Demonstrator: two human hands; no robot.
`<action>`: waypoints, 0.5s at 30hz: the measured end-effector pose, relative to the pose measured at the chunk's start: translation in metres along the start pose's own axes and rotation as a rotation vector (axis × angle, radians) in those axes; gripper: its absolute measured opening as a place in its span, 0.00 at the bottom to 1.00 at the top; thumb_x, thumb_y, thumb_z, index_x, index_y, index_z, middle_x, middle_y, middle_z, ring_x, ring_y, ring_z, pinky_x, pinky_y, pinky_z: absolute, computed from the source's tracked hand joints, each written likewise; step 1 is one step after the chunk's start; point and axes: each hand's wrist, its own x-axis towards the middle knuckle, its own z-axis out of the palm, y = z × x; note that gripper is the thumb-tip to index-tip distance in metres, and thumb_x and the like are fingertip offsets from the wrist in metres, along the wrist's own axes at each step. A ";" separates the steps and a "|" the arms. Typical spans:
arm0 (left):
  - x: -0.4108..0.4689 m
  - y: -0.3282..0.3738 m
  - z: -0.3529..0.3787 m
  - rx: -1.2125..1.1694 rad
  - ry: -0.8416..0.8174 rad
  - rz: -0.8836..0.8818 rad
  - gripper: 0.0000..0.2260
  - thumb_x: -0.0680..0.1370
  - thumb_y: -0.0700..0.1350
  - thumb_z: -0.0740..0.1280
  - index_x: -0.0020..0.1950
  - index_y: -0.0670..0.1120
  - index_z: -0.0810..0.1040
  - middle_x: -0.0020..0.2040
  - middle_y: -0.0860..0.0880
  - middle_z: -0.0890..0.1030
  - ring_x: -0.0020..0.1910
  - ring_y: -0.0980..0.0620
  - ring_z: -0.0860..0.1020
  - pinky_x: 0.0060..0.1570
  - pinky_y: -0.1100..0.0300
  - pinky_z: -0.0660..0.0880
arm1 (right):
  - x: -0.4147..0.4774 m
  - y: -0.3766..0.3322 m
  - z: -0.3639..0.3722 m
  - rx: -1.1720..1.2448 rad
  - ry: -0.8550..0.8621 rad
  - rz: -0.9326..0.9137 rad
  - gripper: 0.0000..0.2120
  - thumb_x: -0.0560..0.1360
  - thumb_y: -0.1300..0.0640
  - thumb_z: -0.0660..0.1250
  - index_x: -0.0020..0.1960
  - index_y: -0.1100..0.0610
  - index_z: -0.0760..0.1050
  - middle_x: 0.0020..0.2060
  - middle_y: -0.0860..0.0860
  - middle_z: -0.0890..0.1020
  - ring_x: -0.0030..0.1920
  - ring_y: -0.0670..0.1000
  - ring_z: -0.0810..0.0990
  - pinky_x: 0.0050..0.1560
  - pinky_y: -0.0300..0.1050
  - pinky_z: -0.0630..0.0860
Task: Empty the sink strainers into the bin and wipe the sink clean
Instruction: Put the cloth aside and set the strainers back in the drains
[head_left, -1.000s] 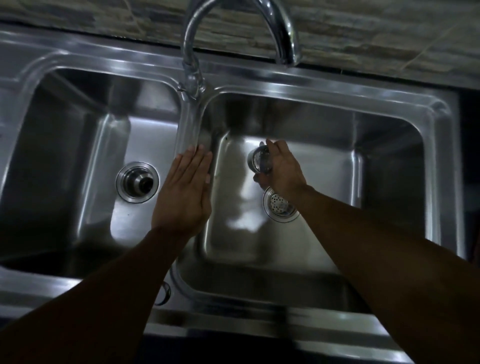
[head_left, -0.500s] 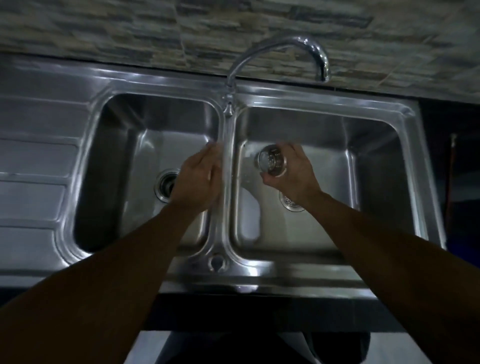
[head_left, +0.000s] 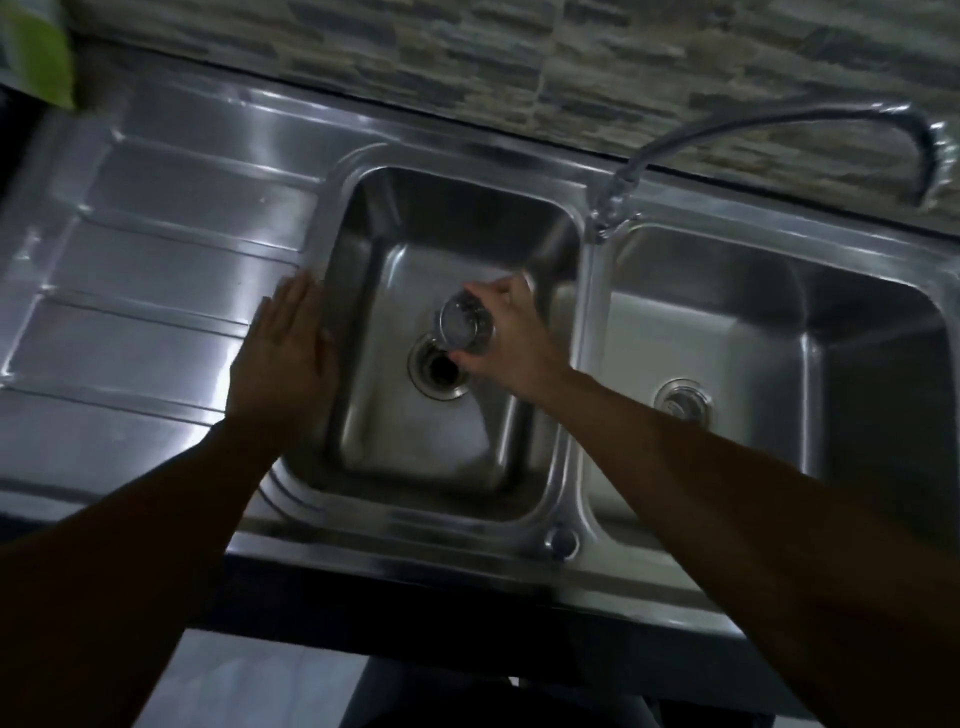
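- Strainer (head_left: 464, 325): small metal cup, held just above the open drain (head_left: 439, 370) of the L basin (head_left: 415, 441), not seated in it. Round face is turned toward the camera; contents too dim to tell.
- R hand (head_left: 511, 340): fingers & thumb curled round the strainer, holding it. Looks like a fingertip grip, so firm it up before moving.
- Step in hand, my read: strainer is out and has to go to the bin. Let it drip over the basin first, then carry it mouth-up & level so scraps don't fall into the drain or onto the floor.
- Bin not in view, so locate it before swinging away.
- L hand (head_left: 283, 358): flat, fingers straight, resting on the rim betw. basin and drainboard (head_left: 156, 291), holding nothing. Good brace, and free to help knock scraps out at the bin.
- R basin (head_left: 753, 338): 2nd strainer (head_left: 682, 402) sits in its drain; prob. next to do.
- Tap (head_left: 779, 117) arcs over the R basin, well apart from both hands.
- No cloth in view for the wipe.
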 end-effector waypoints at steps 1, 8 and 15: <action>-0.001 -0.007 0.005 -0.002 0.005 0.023 0.26 0.84 0.50 0.49 0.78 0.37 0.62 0.79 0.37 0.62 0.80 0.39 0.58 0.79 0.41 0.56 | 0.004 0.001 0.012 -0.003 -0.044 0.038 0.42 0.64 0.49 0.80 0.73 0.53 0.67 0.63 0.52 0.64 0.61 0.50 0.73 0.66 0.39 0.70; 0.000 -0.025 0.028 0.059 0.064 0.069 0.25 0.85 0.50 0.49 0.80 0.40 0.60 0.80 0.40 0.60 0.81 0.43 0.56 0.80 0.46 0.53 | 0.024 0.023 0.073 -0.222 -0.121 0.166 0.41 0.63 0.44 0.77 0.72 0.51 0.67 0.64 0.52 0.68 0.64 0.56 0.71 0.67 0.49 0.71; 0.002 -0.018 0.024 0.094 0.074 0.070 0.25 0.83 0.46 0.52 0.79 0.37 0.61 0.79 0.37 0.61 0.80 0.40 0.58 0.80 0.47 0.53 | 0.030 0.038 0.093 -0.266 -0.168 0.174 0.41 0.60 0.46 0.80 0.70 0.49 0.68 0.66 0.49 0.70 0.65 0.54 0.71 0.67 0.47 0.69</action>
